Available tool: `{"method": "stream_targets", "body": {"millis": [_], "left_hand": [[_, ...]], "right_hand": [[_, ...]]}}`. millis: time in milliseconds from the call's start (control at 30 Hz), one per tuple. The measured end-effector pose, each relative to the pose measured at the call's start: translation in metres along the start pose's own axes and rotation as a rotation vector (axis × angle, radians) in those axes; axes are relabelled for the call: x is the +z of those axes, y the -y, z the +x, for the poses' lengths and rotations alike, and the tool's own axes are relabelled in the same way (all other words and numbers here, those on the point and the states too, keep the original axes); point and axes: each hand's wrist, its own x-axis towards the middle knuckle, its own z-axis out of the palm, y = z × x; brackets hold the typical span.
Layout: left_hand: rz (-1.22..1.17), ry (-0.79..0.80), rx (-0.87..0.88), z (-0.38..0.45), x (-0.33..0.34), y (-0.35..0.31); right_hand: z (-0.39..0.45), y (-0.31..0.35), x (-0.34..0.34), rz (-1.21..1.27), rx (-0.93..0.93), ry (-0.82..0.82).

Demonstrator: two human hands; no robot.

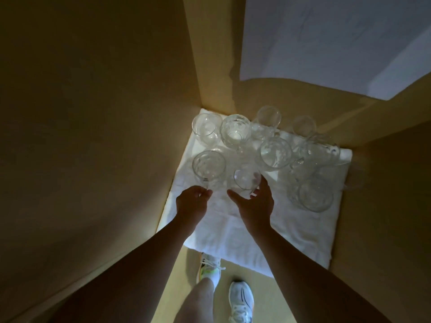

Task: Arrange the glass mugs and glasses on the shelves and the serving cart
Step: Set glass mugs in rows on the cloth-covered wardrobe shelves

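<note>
Left hand (191, 201): reaching down into a tall brown cardboard box (98, 127), fingers curled at the near base of a clear stemmed glass (209, 168) on the left; it seems to pinch the glass low down, though the exact grip is blurred.

Right hand (256, 201): thumb and fingers spread wide, cupped around a smaller clear glass (246, 183) just right of the first, fingertips (262, 180) against its right side, thumb apart on the near left.

Floor of box: a white padded cloth (233, 229) on which all the glassware stands.

Far row: two clear round-bowled glasses (206, 129) (235, 131) touching side by side in the far left corner, then further clear glasses (268, 120) towards the right.

Middle: one clear wide-rimmed glass (276, 155) just beyond the right hand.

Right side: a clear glass mug (314, 194), with hazier glass shapes behind it, too blurred to count.

Open room: bare cloth near both wrists and between the right hand and the mug. The box walls rise steeply on the left and far sides, close to the left hand.

Near edge: two white trainers (240, 299) on the floor.
</note>
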Motion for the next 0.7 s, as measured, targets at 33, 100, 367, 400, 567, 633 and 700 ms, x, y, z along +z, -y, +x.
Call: {"method": "stream_targets", "body": {"millis": [33,100,367,400,567,633,700], "left_hand": [[0.014,0.006,0.005,-0.009,-0.004,-0.001],[0.066,0.0,0.016,-0.028,-0.012,-0.002],[-0.193,-0.006,0.032,-0.113,-0.054,-0.044],[-0.233,-0.009,0.047,-0.126,-0.062,-0.052],[-0.38,-0.078,0.146,-0.194,-0.105,-0.09],[-0.406,-0.104,0.21,-0.222,-0.123,-0.104],[-0.402,-0.127,0.259,-0.249,-0.143,-0.115]], "right_hand": [[-0.006,0.005,-0.007,0.003,-0.004,-0.002],[-0.017,0.017,-0.022,0.008,-0.002,0.003],[-0.067,0.084,-0.093,0.035,-0.07,-0.011],[-0.073,0.094,-0.103,0.041,-0.073,-0.01],[-0.109,0.145,-0.15,0.098,-0.134,-0.022],[-0.124,0.166,-0.167,0.112,-0.174,-0.031],[-0.138,0.187,-0.183,0.122,-0.22,-0.039]]}}
